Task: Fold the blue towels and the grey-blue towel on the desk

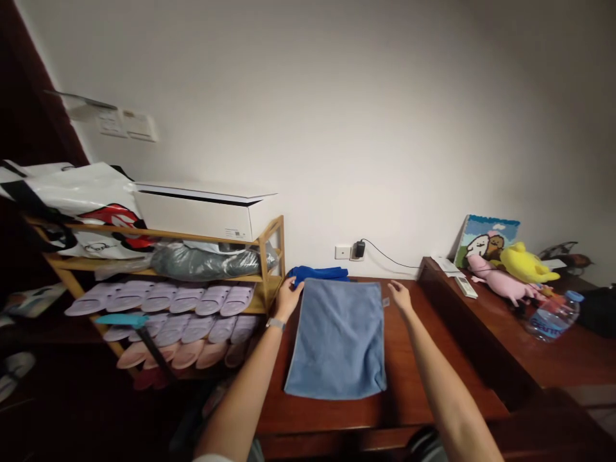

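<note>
A blue-grey towel (339, 340) lies spread out on the reddish-brown wooden table (433, 378), with a small pale tag at its upper right edge. At its far left corner is my left hand (289, 299), thumb and fingers apart; the thumb is close to the towel's edge, and whether it touches I cannot tell. My right hand (400, 299) hovers just off the far right corner, near the tag, fingers spread and holding nothing. Behind the towel, against the wall, sits a folded bright blue cloth (321, 274).
Left of the table stands a wooden shoe rack (264, 256) with lilac slippers (185, 298), pink slippers (187, 355) and a white box (202, 215) on top. A raised ledge at right bears plush toys (505, 282), a remote (466, 287) and a plastic bottle (553, 317). A charger (360, 249) is plugged into the wall.
</note>
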### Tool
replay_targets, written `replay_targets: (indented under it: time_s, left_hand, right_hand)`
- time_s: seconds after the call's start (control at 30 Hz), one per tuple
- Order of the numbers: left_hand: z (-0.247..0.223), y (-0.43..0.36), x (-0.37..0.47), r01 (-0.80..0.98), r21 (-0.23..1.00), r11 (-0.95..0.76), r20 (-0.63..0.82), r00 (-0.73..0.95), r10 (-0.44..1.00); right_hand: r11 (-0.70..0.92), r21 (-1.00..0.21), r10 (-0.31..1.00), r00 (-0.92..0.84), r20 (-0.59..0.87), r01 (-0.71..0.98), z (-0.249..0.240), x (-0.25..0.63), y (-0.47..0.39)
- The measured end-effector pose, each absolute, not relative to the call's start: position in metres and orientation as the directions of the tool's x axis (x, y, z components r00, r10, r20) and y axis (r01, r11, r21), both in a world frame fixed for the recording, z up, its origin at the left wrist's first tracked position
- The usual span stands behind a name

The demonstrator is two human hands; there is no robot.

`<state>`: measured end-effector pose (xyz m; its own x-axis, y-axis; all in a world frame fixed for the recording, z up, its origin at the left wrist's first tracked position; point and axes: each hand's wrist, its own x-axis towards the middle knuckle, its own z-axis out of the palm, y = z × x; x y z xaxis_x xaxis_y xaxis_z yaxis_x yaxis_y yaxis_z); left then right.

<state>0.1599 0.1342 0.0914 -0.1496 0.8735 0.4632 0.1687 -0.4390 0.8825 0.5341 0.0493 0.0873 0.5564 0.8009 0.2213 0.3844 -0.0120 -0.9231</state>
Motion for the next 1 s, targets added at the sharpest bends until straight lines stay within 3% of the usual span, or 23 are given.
replay_targets:
  time_s: [0.1,0.2,0.3,0.37,0.43,0.57,0.73,0.83,1.0]
  left_hand:
    - [0.035,0.097,0.143,0.318,0.879,-0.354,0.404,-0.106,0.909]
    - [-0.035,0.046,0.120,0.445,0.856,-0.263,0.329,-0.075,0.941]
    - [-0.093,0.001,0.104,0.776,0.608,-0.169,0.250,0.014,0.968]
    - [-0.114,-0.017,0.099,0.871,0.472,-0.139,0.193,0.051,0.980]
    - [-0.121,-0.023,0.098,0.885,0.445,-0.133,0.154,0.071,0.986]
    - [-0.120,-0.014,0.098,0.816,0.565,-0.119,0.111,0.068,0.991]
    - [-0.121,0.002,0.098,0.575,0.814,-0.085,0.082,0.030,0.996]
    - [-0.114,0.006,0.101,0.412,0.910,-0.052,0.047,0.023,0.999]
    - [-0.097,0.007,0.104,0.240,0.970,0.035,-0.033,-0.012,0.999]
  right_hand:
    - [-0.071,-0.917,0.769,0.606,0.201,0.393,0.031,0.523,0.012]
    - [-0.122,-0.914,0.817,0.562,0.128,0.386,-0.039,0.503,-0.051]
    - [-0.178,-0.911,0.862,0.505,0.038,0.372,-0.096,0.484,-0.100]
    - [-0.209,-0.900,0.869,0.494,0.008,0.383,-0.118,0.476,-0.115]
    - [-0.230,-0.883,0.868,0.496,0.005,0.410,-0.128,0.471,-0.117]
    - [-0.213,-0.830,0.857,0.506,0.094,0.515,-0.128,0.467,-0.111]
    - [-0.110,-0.822,0.831,0.505,0.232,0.558,-0.121,0.466,-0.114]
    - [-0.023,-0.901,0.803,0.545,0.242,0.433,-0.115,0.472,-0.109]
    - [0.052,-0.990,0.781,0.613,0.121,0.129,-0.099,0.487,-0.096]
